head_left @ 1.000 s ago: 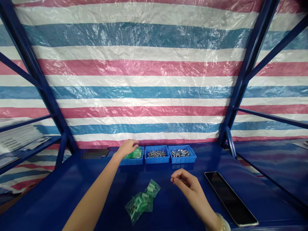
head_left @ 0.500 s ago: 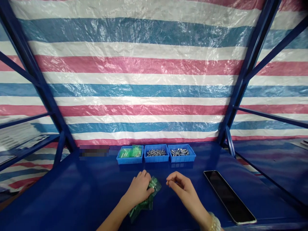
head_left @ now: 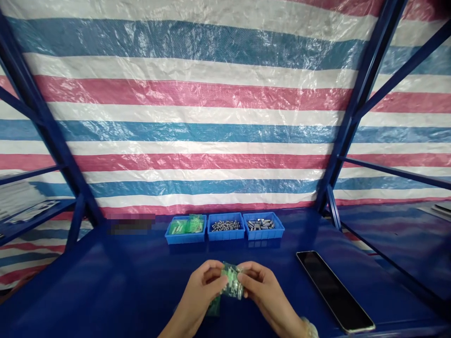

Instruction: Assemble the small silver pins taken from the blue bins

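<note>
A small clear green plastic bag (head_left: 232,281) with light-coloured pieces inside is stretched between my two hands, above the near part of the table. My left hand (head_left: 207,284) pinches its left edge between thumb and fingers. On the opposite edge, my right hand (head_left: 260,284) grips it the same way. Beneath my left hand, another green bag (head_left: 213,307) lies on the table, mostly hidden by the hand and wrist. What exactly the pieces in the held bag are, I cannot make out.
Three blue trays stand in a row at the back: one with green bags (head_left: 186,225), one with small metal cylinders (head_left: 225,226), one with longer metal pieces (head_left: 260,224). A black phone (head_left: 334,291) lies at right. Blue posts (head_left: 352,119) flank the table (head_left: 123,281).
My left hand has lifted a green bag off the pile on the table. My right hand has come in from the right and now holds the bag's other edge.
</note>
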`<state>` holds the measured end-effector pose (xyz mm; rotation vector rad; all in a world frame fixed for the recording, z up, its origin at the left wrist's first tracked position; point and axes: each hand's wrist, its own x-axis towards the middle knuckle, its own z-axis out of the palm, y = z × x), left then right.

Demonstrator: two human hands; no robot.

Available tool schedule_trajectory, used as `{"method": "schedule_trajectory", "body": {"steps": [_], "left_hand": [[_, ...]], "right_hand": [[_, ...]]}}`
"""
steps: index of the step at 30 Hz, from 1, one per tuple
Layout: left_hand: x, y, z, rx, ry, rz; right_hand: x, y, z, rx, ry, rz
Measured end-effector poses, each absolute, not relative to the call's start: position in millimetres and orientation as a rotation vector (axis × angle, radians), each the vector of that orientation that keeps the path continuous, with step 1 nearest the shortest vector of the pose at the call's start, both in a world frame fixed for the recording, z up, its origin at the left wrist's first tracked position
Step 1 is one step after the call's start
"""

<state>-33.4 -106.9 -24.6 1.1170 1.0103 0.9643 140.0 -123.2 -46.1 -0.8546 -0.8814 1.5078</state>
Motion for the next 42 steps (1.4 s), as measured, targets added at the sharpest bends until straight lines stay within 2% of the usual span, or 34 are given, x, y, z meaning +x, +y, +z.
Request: {"method": "schedule_trajectory", "body": {"steps": [4, 8, 11, 16, 18, 21, 24, 27, 30, 34, 38, 42], "left_hand": [[-33, -111, -35, 0.854, 1.016, 1.069], [-30, -115, -27, 1.015, 1.109, 1.105], [-32, -120, -14, 1.534, 1.134, 1.193], [-45, -127, -4, 2.802, 0.754, 1.614], [-49, -128, -6, 2.999, 0.674, 1.666], [-50, -129, -9, 3.041, 0.681, 1.719], [-44, -128, -7, 2.948, 0.711, 1.766], [-36, -129, -4, 2.589, 0.891, 1.702], [-29, -131, -6, 2.050, 1.067, 1.400], [-25, -132, -12, 1.512, 1.038, 0.998], [-38, -114, -9, 1.623, 1.131, 1.011], [-72, -53, 14, 1.951, 1.435, 1.180]], "right_hand": [[139, -132, -39, -0.801, -0.753, 1.674], [141, -132, -41, -0.878, -0.837, 1.552], [146, -131, -37, -0.970, -1.153, 1.215], [160, -140, -19, -0.887, -1.721, 0.220], [166, -145, -15, -0.809, -1.851, -0.059], [173, -149, -12, -0.764, -1.926, -0.239], [176, -149, -10, -0.787, -1.946, -0.151], [173, -146, -6, -0.776, -1.900, 0.101], [165, -142, -5, -0.870, -1.739, 0.444], [155, -138, -14, -1.043, -1.532, 0.834], [153, -132, -25, -1.060, -1.496, 0.925], [156, -128, -27, -1.097, -1.400, 0.924]]}}
